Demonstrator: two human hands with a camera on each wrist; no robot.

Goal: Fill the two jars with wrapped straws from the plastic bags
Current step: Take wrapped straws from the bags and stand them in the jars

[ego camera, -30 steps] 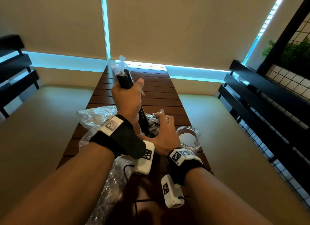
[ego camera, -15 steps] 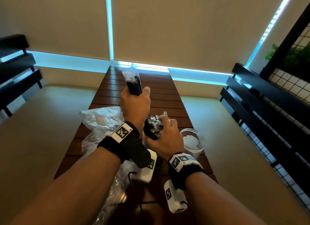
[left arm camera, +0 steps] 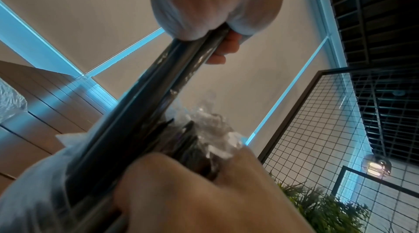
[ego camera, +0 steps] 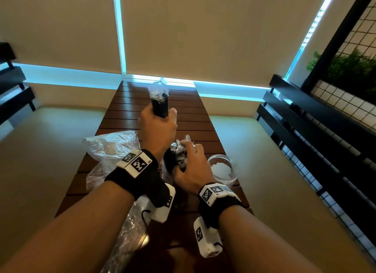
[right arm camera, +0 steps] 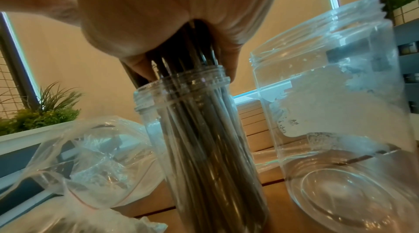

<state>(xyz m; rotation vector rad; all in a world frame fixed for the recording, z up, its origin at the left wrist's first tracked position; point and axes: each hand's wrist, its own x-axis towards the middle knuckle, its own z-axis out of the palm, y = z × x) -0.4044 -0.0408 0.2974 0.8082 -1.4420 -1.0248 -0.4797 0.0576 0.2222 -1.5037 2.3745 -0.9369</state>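
Observation:
My left hand (ego camera: 158, 126) is raised over the wooden table (ego camera: 130, 109) and grips a bundle of black wrapped straws (ego camera: 160, 106), clear wrapper ends up. From the left wrist, the bundle (left arm camera: 158, 82) slants down from the left hand (left arm camera: 215, 4) toward the right hand (left arm camera: 192, 192). My right hand (ego camera: 189, 166) grips the tops of other straws (right arm camera: 204, 138) standing in a narrow clear jar (right arm camera: 181, 82). That jar is mostly hidden under the hand in the head view. A wide clear jar (ego camera: 222, 168) stands empty just to its right (right arm camera: 340, 111).
Crumpled clear plastic bags (ego camera: 109, 148) lie on the table's left side and near edge, also seen as bags (right arm camera: 90, 147) left of the narrow jar. Black benches (ego camera: 305, 120) flank the table. A wire grid with plants (ego camera: 350, 69) stands at right.
My left hand with its bundle has shifted slightly right, closer above the right hand. The right hand stays on the straws in the narrow jar.

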